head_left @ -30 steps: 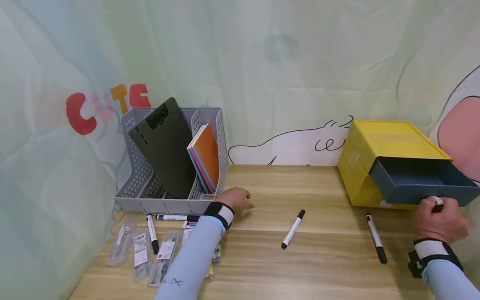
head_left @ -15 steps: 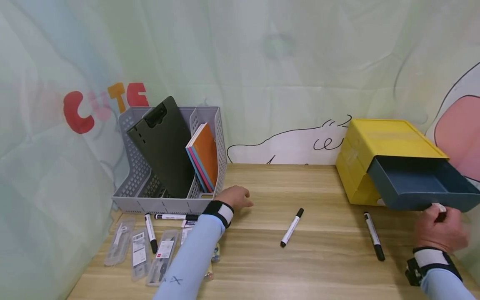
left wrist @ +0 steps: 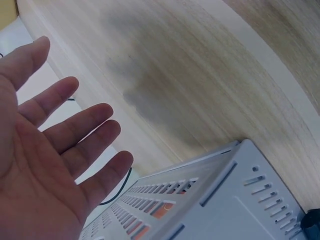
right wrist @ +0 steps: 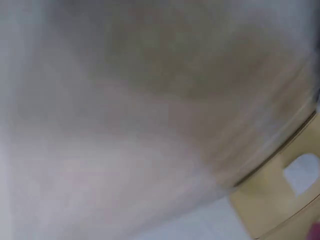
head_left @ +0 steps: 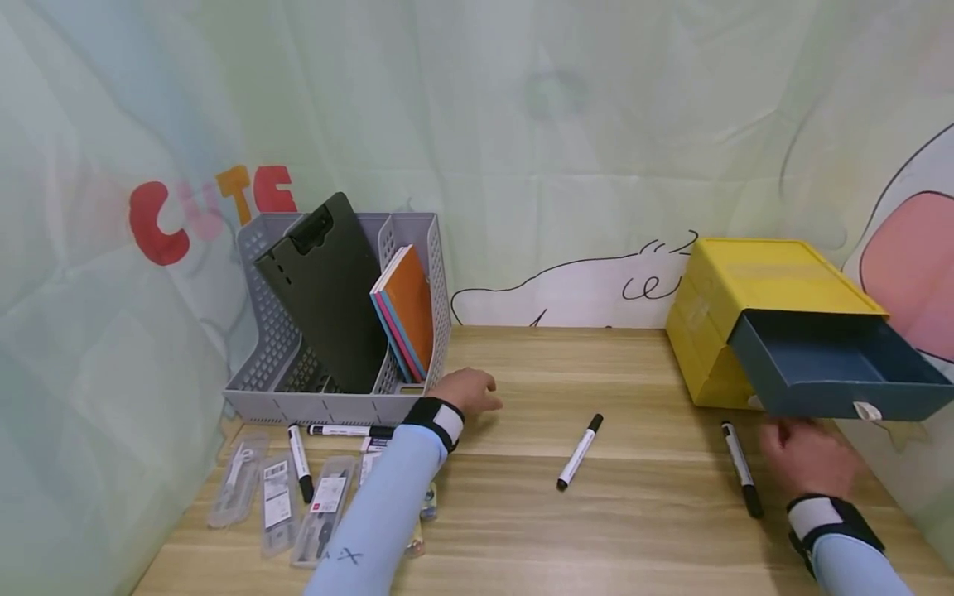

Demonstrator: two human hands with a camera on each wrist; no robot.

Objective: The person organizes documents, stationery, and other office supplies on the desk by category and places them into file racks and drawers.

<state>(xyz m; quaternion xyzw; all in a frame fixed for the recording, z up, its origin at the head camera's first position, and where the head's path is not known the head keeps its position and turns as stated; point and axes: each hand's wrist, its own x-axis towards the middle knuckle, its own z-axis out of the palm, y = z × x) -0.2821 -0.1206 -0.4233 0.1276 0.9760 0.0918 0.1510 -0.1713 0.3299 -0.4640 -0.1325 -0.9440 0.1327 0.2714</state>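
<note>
Hovering right hand (head_left: 808, 457) beside marker (head_left: 741, 468) (under drawer (head_left: 835, 372) lip).

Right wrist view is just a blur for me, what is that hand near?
Observer: The right hand hangs above the table, just right of a black-and-white marker, holding nothing.
Operator: Is the drawer open?
Observer: Yes, the dark blue drawer sticks out of the yellow box; it looks empty.
Operator: And the other hand?
Observer: The left hand rests flat on the table beside the grey file organiser, fingers straight.
</note>
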